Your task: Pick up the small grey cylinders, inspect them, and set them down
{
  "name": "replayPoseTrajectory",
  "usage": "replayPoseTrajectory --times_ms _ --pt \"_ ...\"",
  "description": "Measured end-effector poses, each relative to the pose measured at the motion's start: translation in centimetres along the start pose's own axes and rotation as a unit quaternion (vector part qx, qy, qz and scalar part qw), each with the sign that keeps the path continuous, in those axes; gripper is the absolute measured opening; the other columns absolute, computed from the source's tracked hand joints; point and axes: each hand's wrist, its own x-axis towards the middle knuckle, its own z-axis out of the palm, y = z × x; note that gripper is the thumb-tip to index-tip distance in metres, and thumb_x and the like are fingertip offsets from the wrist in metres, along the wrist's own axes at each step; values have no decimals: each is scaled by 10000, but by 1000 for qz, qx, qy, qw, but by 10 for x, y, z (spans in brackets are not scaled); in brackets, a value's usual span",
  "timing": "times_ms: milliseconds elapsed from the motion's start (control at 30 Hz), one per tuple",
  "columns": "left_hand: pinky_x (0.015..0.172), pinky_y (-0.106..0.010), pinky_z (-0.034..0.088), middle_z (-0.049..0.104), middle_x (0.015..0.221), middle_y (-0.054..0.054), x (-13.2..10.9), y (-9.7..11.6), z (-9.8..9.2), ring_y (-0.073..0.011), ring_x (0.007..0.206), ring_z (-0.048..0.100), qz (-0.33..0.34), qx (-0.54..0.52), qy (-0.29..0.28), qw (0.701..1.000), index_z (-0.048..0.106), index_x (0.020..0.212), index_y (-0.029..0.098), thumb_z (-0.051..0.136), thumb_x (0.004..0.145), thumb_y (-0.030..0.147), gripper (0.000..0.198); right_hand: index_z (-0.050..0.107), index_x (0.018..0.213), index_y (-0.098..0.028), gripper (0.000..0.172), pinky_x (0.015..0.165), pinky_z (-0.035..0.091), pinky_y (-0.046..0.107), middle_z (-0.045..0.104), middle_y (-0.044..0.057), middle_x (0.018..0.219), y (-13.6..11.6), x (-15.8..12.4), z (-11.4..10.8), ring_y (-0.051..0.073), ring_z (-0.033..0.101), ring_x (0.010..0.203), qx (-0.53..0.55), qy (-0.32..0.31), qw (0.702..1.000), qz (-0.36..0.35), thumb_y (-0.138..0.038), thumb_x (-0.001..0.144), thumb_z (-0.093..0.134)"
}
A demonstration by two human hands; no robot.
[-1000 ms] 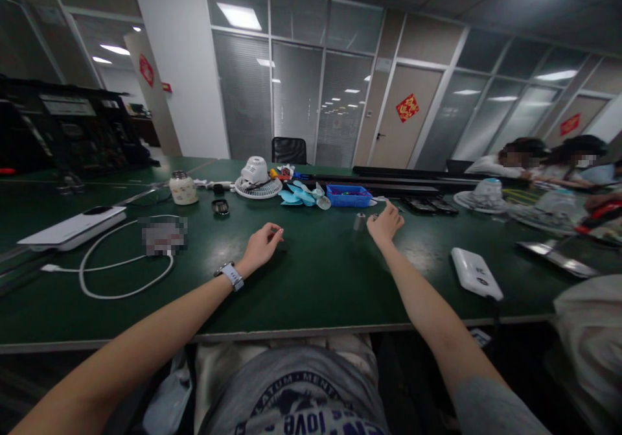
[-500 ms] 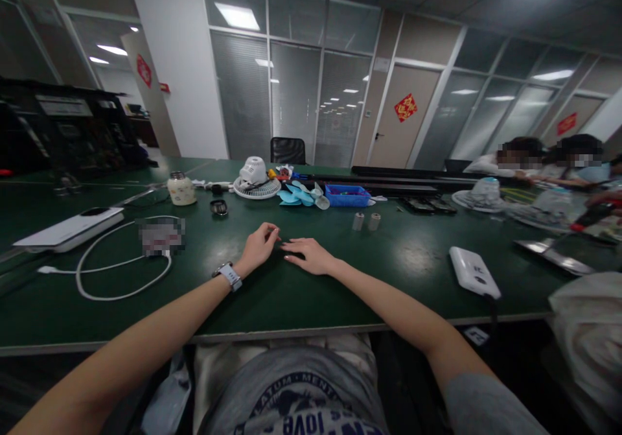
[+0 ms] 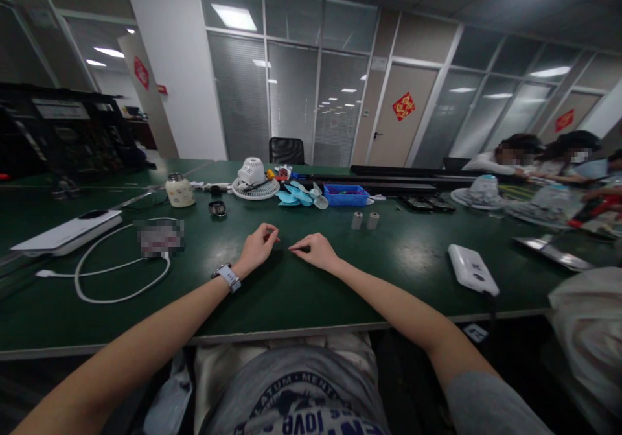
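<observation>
My left hand, a watch on its wrist, rests on the green table with thumb and forefinger curled together. Whether a small thing sits between those fingertips, I cannot make out. Just to its right is my right hand, its fingertips drawn into a pinch low over the table; anything in them is too small to name. A narrow gap separates the two hands. Beyond my right hand stand two small metal cylinders. Farther back lie light-blue fan blades and a blue basket holding small parts.
At the back left are a white fan housing, a patterned jar and a small dark object. A white cable loops on the left near a white box. A white power bank lies right. Other people sit far right.
My right hand has shifted slightly right and its spread fingers have drawn together into a pinch. My left hand keeps almost the same place and shape.
</observation>
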Motion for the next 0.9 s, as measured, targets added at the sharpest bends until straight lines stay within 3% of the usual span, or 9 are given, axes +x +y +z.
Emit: replayPoseTrajectory --times_ms 67,167,267,333,433,533,900 --pt "662 -291 463 734 861 -48 0 0 0 -192 739 666 1 2 1 1000 556 998 213 442 872 462 302 743 981 -307 211 876 469 324 745 -19 938 5 1 -13 188 677 871 -8 46 999 23 -259 829 604" --pt "654 -291 461 733 862 -46 0 -1 0 -190 723 661 2 -1 0 1000 555 1004 213 442 872 467 307 727 1029 -296 246 890 465 351 737 -5 972 25 1 -48 198 667 885 -61 175 980 71 -290 845 564" --pt "654 -291 462 731 865 -47 0 0 0 -190 726 659 6 -5 -2 1000 557 1004 214 442 871 465 306 699 1095 -258 299 890 461 337 721 26 1036 63 -7 -91 203 654 938 -128 305 932 151 -281 850 528" --pt "664 -294 467 730 865 -51 -1 1 0 -192 738 662 6 -8 -4 1000 559 1001 211 448 868 463 306 679 1128 -237 330 863 467 331 726 45 1006 94 -18 -112 211 656 931 -171 340 895 233 -265 836 527" --pt "657 -293 471 728 871 -55 -1 1 0 -196 754 667 1 -14 -9 1000 559 1004 209 454 862 471 316 684 1109 -239 332 824 467 334 733 54 950 133 -36 -126 225 656 901 -216 334 859 324 -235 812 536" --pt "633 -290 469 727 871 -52 -1 1 0 -194 733 663 -2 -11 -15 1000 557 1011 211 447 864 476 323 701 1071 -236 316 799 468 324 736 56 924 155 -49 -125 223 659 874 -225 313 852 355 -233 795 547" --pt "674 -300 471 717 862 -52 0 -2 1 -192 742 656 5 -16 -16 1000 552 1011 209 445 874 455 301 698 1078 -243 287 777 482 296 736 51 959 159 -47 -120 200 667 882 -189 312 869 334 -244 843 533"
